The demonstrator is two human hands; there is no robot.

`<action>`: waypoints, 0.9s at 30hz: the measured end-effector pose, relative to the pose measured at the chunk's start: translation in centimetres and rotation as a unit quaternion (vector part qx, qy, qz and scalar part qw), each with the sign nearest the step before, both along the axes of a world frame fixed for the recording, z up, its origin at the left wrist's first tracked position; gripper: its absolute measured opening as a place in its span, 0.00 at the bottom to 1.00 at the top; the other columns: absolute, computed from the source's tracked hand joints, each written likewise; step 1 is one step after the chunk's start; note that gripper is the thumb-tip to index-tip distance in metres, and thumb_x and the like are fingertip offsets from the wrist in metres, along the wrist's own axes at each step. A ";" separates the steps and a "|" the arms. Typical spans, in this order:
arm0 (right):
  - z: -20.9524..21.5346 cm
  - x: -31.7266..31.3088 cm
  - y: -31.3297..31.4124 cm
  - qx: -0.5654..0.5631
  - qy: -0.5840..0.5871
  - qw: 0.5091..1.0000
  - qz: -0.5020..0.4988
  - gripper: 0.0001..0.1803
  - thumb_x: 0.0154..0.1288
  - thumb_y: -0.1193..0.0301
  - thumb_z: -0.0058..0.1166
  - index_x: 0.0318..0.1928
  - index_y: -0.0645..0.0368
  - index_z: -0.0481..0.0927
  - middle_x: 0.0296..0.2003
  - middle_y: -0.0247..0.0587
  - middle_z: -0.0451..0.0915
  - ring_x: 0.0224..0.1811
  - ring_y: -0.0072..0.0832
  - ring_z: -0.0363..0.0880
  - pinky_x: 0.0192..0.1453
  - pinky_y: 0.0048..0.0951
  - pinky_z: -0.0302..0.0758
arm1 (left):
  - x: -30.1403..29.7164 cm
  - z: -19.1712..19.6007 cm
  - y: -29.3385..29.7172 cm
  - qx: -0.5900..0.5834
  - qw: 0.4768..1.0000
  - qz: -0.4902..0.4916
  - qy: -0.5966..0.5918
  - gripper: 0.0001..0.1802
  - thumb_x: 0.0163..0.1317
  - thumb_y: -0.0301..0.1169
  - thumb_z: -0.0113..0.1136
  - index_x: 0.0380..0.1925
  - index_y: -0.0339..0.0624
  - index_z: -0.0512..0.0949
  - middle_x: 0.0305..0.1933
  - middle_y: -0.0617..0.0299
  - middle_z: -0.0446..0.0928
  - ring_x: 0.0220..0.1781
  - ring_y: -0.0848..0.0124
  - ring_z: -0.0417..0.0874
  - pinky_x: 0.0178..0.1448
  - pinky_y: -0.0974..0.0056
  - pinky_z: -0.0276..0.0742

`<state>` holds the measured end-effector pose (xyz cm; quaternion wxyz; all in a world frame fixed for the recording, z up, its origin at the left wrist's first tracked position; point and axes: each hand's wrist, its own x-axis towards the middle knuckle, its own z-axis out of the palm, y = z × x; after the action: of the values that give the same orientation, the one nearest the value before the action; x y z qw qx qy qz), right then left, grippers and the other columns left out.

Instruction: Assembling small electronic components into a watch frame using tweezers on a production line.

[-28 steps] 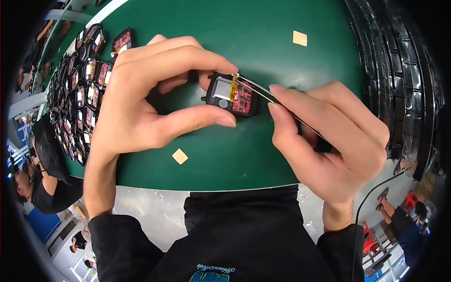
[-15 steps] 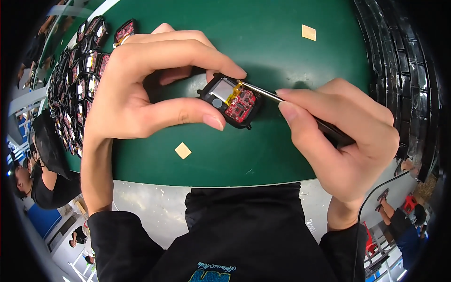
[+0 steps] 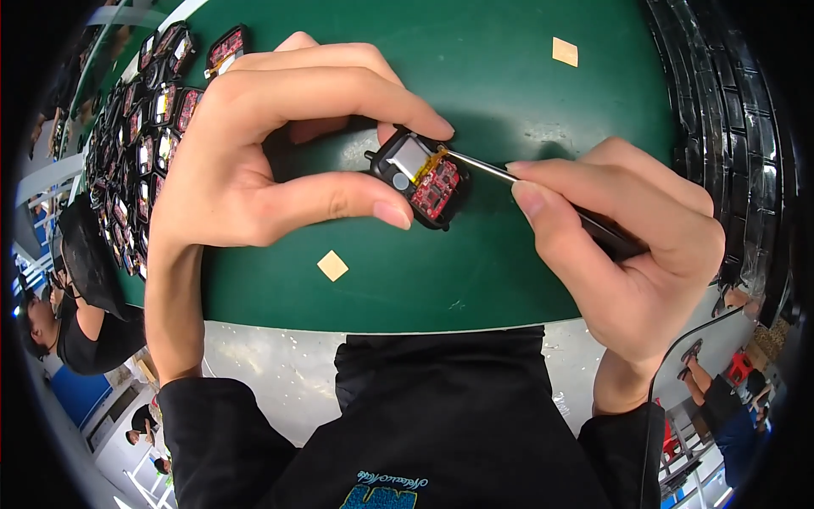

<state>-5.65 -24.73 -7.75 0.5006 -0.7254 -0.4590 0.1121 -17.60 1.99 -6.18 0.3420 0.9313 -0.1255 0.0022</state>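
Note:
Between thumb and fingers, my left hand (image 3: 246, 161) grips a small black electronic device housing (image 3: 437, 222) by its edges, tilted above the table. Inside it show a silver battery (image 3: 408, 158), yellow tape (image 3: 430, 165), a round grey disc (image 3: 400, 181) and a red circuit board (image 3: 437, 188). My right hand (image 3: 627, 246) is closed around a pair of thin metal tweezers (image 3: 483, 166) with a dark handle. Their tip touches the end of the yellow tape at the housing's upper right edge. Whether anything is pinched in the tip is too small to tell.
Many similar open devices (image 3: 161, 127) crowd the left side of the green table (image 3: 509, 280). Two cream square pieces, one near (image 3: 333, 265) and one far (image 3: 565, 52), lie on it. Stacked black trays (image 3: 738, 127) line the right. Other people sit farther off on both sides.
The housing has tilted slightly in my left hand and shifted a little right. My right hand and the tweezers have moved slightly right, the tip staying at the yellow tape.

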 end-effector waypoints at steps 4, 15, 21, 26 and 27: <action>0.1 0.0 0.0 -0.003 0.001 1.000 0.004 0.09 0.60 0.86 0.71 0.42 0.69 0.94 0.24 0.36 0.82 0.23 0.17 0.77 0.27 0.21 0.63 | -0.2 0.0 -0.1 -0.002 1.000 0.008 0.002 0.39 0.47 0.59 0.84 0.49 0.36 0.93 0.43 0.61 0.88 0.34 0.73 0.71 0.37 0.66 0.60; -0.1 0.1 0.0 0.003 -0.006 1.000 0.007 0.10 0.59 0.87 0.71 0.41 0.68 0.94 0.24 0.36 0.83 0.22 0.17 0.76 0.26 0.21 0.64 | 0.3 0.4 -0.6 0.003 1.000 -0.011 -0.010 0.35 0.48 0.55 0.83 0.47 0.36 0.93 0.41 0.59 0.89 0.34 0.71 0.76 0.39 0.63 0.62; -0.2 0.1 0.1 0.007 -0.009 1.000 0.011 0.11 0.56 0.88 0.71 0.41 0.68 0.94 0.23 0.35 0.83 0.21 0.17 0.73 0.25 0.21 0.63 | 0.1 0.2 -0.6 -0.005 0.999 -0.019 -0.035 0.34 0.51 0.53 0.83 0.45 0.33 0.92 0.41 0.56 0.90 0.38 0.64 0.84 0.47 0.60 0.66; -0.3 0.0 0.1 0.031 -0.033 0.999 0.021 0.10 0.56 0.87 0.71 0.40 0.67 0.94 0.22 0.35 0.82 0.19 0.15 0.70 0.24 0.21 0.60 | -0.1 0.3 -0.7 -0.018 0.999 -0.009 -0.024 0.31 0.51 0.51 0.84 0.45 0.34 0.92 0.42 0.55 0.91 0.41 0.63 0.87 0.52 0.59 0.69; -0.3 -0.1 0.0 0.028 -0.018 0.999 0.017 0.10 0.57 0.87 0.71 0.39 0.67 0.95 0.22 0.34 0.82 0.18 0.15 0.69 0.23 0.21 0.60 | -0.2 0.3 -0.8 -0.017 1.000 -0.007 -0.021 0.31 0.50 0.51 0.84 0.45 0.34 0.92 0.42 0.56 0.91 0.41 0.63 0.87 0.52 0.59 0.69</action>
<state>-5.77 -24.71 -8.01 0.5106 -0.7047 -0.4834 0.0946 -17.77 1.24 -5.85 0.3548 0.9243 -0.1389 0.0218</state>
